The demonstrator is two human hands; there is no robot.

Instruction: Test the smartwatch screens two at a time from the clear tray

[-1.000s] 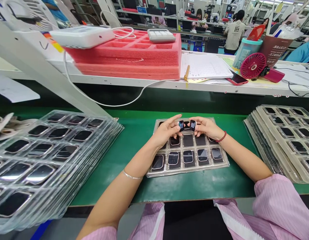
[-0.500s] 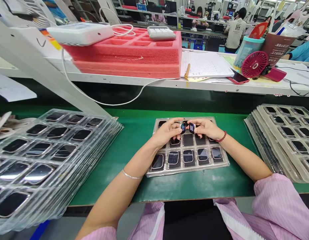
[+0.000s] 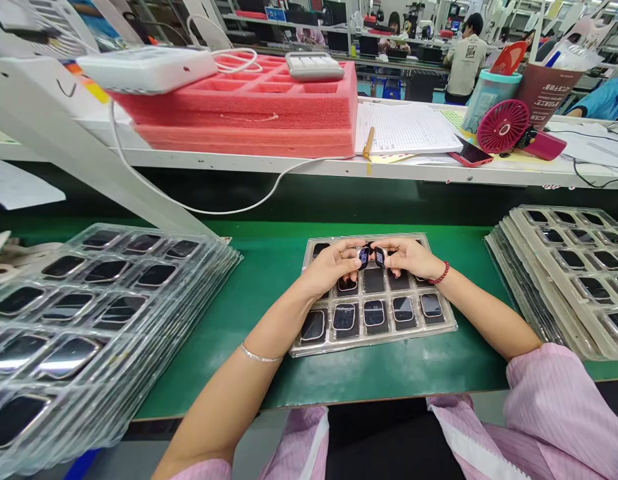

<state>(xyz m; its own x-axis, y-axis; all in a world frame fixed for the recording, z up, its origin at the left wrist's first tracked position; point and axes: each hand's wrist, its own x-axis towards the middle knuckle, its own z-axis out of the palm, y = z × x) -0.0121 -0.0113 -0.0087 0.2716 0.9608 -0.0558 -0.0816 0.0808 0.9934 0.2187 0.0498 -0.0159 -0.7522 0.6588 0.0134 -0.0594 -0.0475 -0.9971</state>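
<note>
My left hand (image 3: 333,267) pinches a small dark smartwatch body (image 3: 363,257) between thumb and fingers. A second smartwatch body (image 3: 380,257) is gripped the same way by my right hand (image 3: 413,259). The two are held upright close together, with a pale code-like pattern on the sides turned to me. Both hands are just above a clear plastic tray (image 3: 333,346) on the green work surface. Dark-faced watch bodies sit in its front row, while my hands cover part of the rows behind. One middle pocket (image 3: 373,281) shows only a dark bottom.
Tall stacks of clear trays with watch bodies stand at left (image 3: 189,293) and right (image 3: 526,287). On the shelf above are red foam (image 3: 239,137), papers (image 3: 406,130), a phone (image 3: 471,155) and a pink fan (image 3: 503,127). A white cable (image 3: 229,212) hangs below the shelf.
The whole view has shifted slightly. Both watch bodies remain in my fingers over the tray, turned a little from before.
</note>
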